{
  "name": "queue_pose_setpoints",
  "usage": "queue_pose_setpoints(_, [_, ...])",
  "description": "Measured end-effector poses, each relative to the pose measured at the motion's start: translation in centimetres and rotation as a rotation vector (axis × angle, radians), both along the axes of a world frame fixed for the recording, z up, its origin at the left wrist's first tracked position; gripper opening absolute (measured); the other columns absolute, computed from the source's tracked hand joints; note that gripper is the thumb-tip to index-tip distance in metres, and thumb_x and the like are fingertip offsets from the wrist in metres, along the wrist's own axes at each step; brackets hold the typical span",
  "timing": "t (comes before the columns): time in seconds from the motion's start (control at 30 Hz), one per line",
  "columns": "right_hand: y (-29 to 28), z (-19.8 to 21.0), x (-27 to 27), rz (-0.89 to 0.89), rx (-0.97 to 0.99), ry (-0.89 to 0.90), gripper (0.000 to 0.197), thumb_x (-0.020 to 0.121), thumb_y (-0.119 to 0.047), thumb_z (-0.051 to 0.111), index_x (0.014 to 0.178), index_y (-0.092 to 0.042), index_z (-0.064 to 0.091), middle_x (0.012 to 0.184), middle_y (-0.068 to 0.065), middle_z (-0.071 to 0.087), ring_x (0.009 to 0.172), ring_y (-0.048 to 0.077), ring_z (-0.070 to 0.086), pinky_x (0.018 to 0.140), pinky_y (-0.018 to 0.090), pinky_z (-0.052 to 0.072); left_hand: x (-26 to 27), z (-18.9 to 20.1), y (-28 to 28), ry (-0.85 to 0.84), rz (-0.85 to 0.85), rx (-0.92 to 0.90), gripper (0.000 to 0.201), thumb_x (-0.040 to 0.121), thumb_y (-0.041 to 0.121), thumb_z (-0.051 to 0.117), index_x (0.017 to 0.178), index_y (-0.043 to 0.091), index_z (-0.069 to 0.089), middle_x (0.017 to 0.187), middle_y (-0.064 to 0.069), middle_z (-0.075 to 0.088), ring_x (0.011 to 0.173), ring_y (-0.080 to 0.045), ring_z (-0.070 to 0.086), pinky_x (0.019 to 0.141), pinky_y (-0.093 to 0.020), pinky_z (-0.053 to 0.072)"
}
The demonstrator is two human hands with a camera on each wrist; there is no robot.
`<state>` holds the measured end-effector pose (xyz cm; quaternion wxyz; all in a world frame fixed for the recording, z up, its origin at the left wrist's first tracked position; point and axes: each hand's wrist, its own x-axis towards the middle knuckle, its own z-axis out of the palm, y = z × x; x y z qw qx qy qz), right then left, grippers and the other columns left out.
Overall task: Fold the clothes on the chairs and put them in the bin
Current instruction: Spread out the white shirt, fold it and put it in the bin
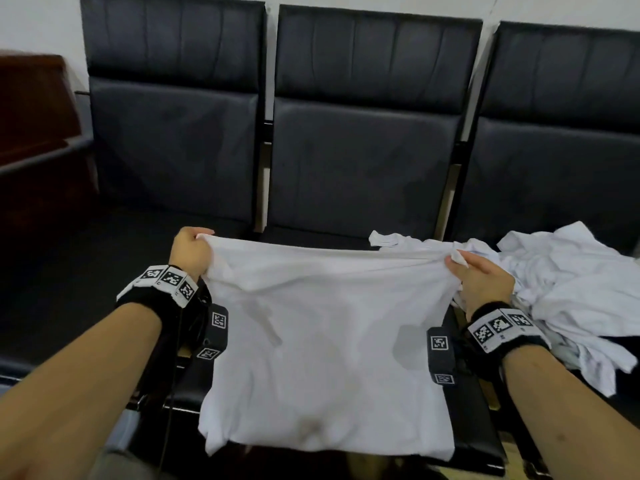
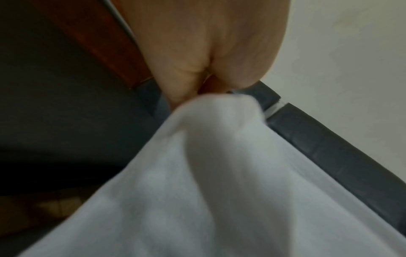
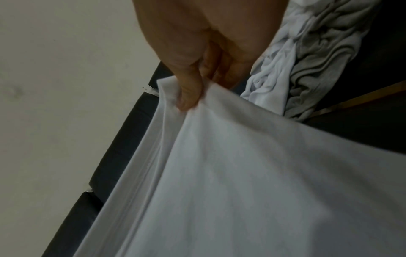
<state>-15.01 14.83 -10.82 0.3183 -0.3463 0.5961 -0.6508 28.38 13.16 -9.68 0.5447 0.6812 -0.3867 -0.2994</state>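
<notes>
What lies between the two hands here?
The head view shows the taut top edge of the white shirt between the left hand and right hand; each grips a corner.

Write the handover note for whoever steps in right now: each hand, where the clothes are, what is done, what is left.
Left hand and right hand each grip a top corner of the white garment, stretched over the middle chair.
Crumpled white clothes lie on the right chair.
Done: garment spread out.
Left: fold it, fold the pile, bin everything. No bin is in view.
</notes>
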Motion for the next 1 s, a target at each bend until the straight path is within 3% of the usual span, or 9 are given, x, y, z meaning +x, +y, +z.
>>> queue_pose_setpoints(0.1, [0.4,0.2,0.2,-0.012,0.051,0.069,0.007,0.078,-0.024,0.078,0.082,-0.019,0.074,0.087,-0.001,0.071,0.083,0.017,0.065,0.082,0.036,0.056,-1.0,1.2,0.4,0.137,-0.101,0.072,0.020,0.090,0.014,0.052,0.098,0.005,0.067,0.107,-0.020,0.061,0.097,-0.034,0.058,0.083,-0.042,0.048])
queue_pose_setpoints(0.17, [0.5,0.2,0.3,-0.023,0.067,0.112,0.025,0.076,-0.032,0.074,0.080,-0.008,0.069,0.076,0.003,0.062,0.075,0.020,0.058,0.079,0.041,0.054,-1.7,2.2,1.1,0.200,-0.193,0.101,0.007,0.079,0.010,0.059,0.082,0.009,0.064,0.089,-0.015,0.056,0.088,-0.030,0.053,0.068,-0.034,0.044])
queue_pose_setpoints(0.27, [1.0,0.8,0.3,-0.067,0.077,0.132,0.031,0.083,-0.032,0.069,0.087,-0.001,0.067,0.071,0.006,0.054,0.071,0.021,0.051,0.073,0.035,0.048,-1.3,3.1,2.4,0.099,-0.269,0.085,0.046,0.049,-0.001,0.052,0.091,0.013,0.065,0.090,-0.014,0.051,0.079,-0.027,0.051,0.059,-0.028,0.040])
queue_pose_setpoints(0.47, [1.8,2.4,0.2,-0.130,0.044,0.117,0.030,0.090,-0.027,0.066,0.102,0.000,0.066,0.091,0.022,0.065,0.076,0.023,0.054,0.073,0.032,0.046,0.5,3.6,3.8,-0.182,-0.325,0.085,0.049,0.059,0.010,0.087,0.102,0.013,0.063,0.105,-0.006,0.057,0.092,-0.023,0.059,0.075,-0.038,0.054])
queue_pose_setpoints(0.6, [2.5,3.2,1.0,-0.140,0.044,0.171,0.026,0.093,-0.024,0.062,0.105,-0.002,0.067,0.111,0.024,0.066,0.086,0.027,0.060,0.074,0.027,0.043,0.5,3.6,3.8,-0.476,-0.296,0.124,0.033,0.076,-0.009,0.056,0.095,0.017,0.061,0.114,-0.012,0.054,0.098,-0.026,0.054,0.070,-0.033,0.046])
queue_pose_setpoints(0.73, [2.5,3.2,1.2,-0.161,0.081,0.217,0.030,0.094,-0.026,0.059,0.098,0.002,0.065,0.076,0.011,0.056,0.071,0.021,0.049,0.058,0.024,0.040,0.4,4.2,3.8,-0.567,-0.350,0.169,0.034,0.080,-0.011,0.046,0.097,0.015,0.061,0.112,-0.010,0.052,0.099,-0.025,0.052,0.075,-0.032,0.043])
queue_pose_setpoints(0.8, [2.6,3.3,1.2,-0.175,0.100,0.230,0.029,0.094,-0.026,0.058,0.093,0.003,0.064,0.073,0.009,0.052,0.065,0.021,0.045,0.051,0.024,0.036,0.8,4.5,3.6,-0.584,-0.376,0.211,0.034,0.081,-0.010,0.045,0.094,0.016,0.063,0.111,-0.011,0.055,0.102,-0.028,0.054,0.078,-0.034,0.046])
queue_pose_setpoints(0.9, [2.6,3.3,0.9,-0.195,0.103,0.245,0.031,0.092,-0.027,0.059,0.090,0.003,0.064,0.077,0.012,0.055,0.070,0.024,0.048,0.066,0.028,0.041,1.8,4.5,3.7,-0.616,-0.432,0.286,0.038,0.084,-0.010,0.041,0.080,0.018,0.067,0.101,-0.016,0.064,0.097,-0.032,0.060,0.082,-0.035,0.050])
queue_pose_setpoints(1.0, [2.7,3.2,0.3,-0.246,0.128,0.230,0.020,0.091,-0.030,0.059,0.085,-0.012,0.064,0.077,0.006,0.057,0.077,0.024,0.051,0.076,0.032,0.044,2.9,4.4,4.1,-0.689,-0.380,0.369,0.041,0.087,-0.007,0.043,0.073,0.019,0.072,0.099,-0.016,0.069,0.094,-0.033,0.064,0.080,-0.034,0.052])
